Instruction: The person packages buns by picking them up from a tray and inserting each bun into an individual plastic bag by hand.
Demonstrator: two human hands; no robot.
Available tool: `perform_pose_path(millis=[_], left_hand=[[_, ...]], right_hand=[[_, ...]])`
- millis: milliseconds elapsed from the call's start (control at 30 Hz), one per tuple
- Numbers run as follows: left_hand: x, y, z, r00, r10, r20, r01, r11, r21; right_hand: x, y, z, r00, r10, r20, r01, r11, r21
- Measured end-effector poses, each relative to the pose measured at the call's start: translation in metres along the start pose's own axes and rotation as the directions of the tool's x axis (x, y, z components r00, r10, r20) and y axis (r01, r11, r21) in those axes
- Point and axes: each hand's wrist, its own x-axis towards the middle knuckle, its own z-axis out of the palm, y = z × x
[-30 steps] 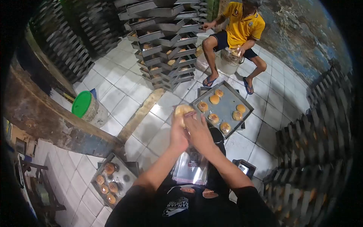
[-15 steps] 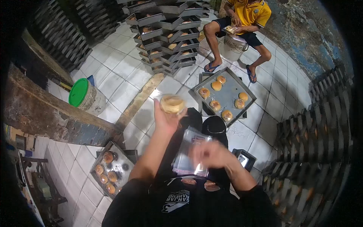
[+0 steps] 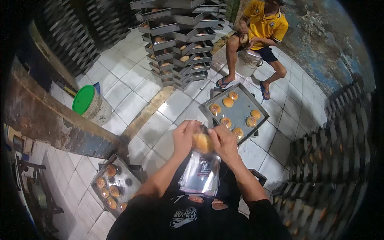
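A round golden bun (image 3: 203, 143) hangs between my two hands, apparently inside a clear plastic bag. My left hand (image 3: 185, 138) is closed at the bag's upper left edge, and my right hand (image 3: 225, 144) pinches its upper right edge. Just below the bun, a stack of clear printed plastic bags (image 3: 199, 174) lies on my lap. Ahead and to the right is a metal tray (image 3: 239, 107) holding several buns, some of them wrapped. Another tray (image 3: 130, 185) with several buns is at the lower left.
Tall stacks of trays (image 3: 176, 44) rise ahead and at the right (image 3: 324, 160). A bucket with a green lid (image 3: 84, 100) stands left, near a worn low wall (image 3: 60, 120). Beyond the right tray a person in a yellow shirt (image 3: 266, 26) sits by a bucket (image 3: 248, 64), handling a small item.
My right hand has left the bag stack and come up beside my left. The bun, earlier on my left palm, now hangs between both hands, which are closed near its top.
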Motion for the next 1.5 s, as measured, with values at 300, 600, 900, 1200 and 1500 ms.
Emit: perform_pose_path(millis=[300, 600, 900, 1200, 1500], left_hand=[[-0.025, -0.013, -0.031, 0.983, 0.109, -0.148, -0.048, 0.930, 0.364], [0.004, -0.032, 0.001, 0.954, -0.294, 0.052, 0.298, 0.932, -0.206], [-0.054, 0.117, 0.012, 0.642, -0.092, 0.761, 0.320, 0.934, -0.157], [-0.077, 0.142, 0.031, 0.452, -0.022, 0.892, 0.108, 0.994, -0.030], [-0.101, 0.160, 0.035, 0.442, 0.079, 0.894, 0.007, 0.996, -0.091]], right_hand=[[-0.040, 0.042, -0.004, 0.667, 0.631, 0.395, -0.742, 0.517, 0.426], [-0.056, 0.060, -0.011, 0.700, 0.692, 0.174, -0.589, 0.423, 0.689], [-0.102, 0.147, -0.012, 0.867, 0.496, 0.038, -0.481, 0.855, -0.195], [-0.127, 0.126, -0.001, 0.879, 0.474, 0.056, -0.439, 0.850, -0.291], [-0.132, 0.123, 0.005, 0.895, 0.445, 0.023, -0.422, 0.864, -0.274]])
